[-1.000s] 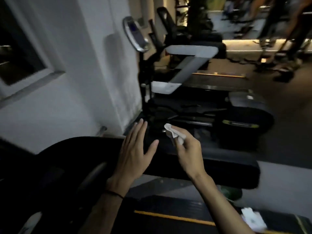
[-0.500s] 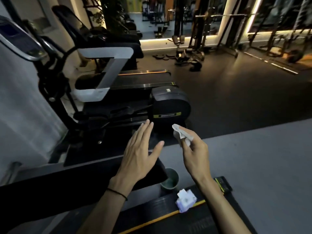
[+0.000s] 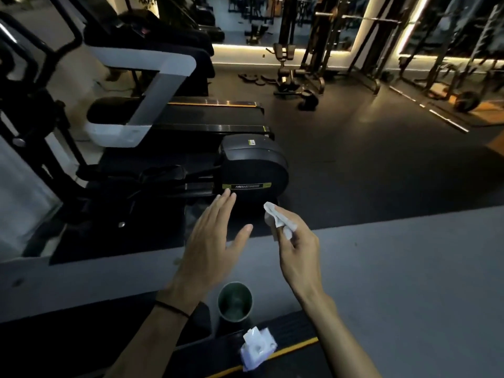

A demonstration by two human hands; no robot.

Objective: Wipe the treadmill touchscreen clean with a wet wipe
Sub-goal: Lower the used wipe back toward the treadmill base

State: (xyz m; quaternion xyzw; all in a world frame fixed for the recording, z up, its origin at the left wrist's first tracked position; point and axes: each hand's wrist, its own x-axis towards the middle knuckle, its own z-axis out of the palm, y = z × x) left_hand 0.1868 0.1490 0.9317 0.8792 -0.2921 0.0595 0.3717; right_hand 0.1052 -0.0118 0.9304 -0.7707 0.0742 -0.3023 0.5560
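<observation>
Wet wipe sits crumpled in the pinching fingertips of the right hand, its long axis running up-left toward the elliptical machine. Left hand hovers beside it, fingers straight and spread, holding nothing. No touchscreen shows; judging by that, the person should turn to it and flatten the wipe first.

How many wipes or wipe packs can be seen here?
2: one wipe pinched in the right hand, and one white wipe pack lying at the bottom, just below the green cup. Others may be hidden in the dark.
</observation>
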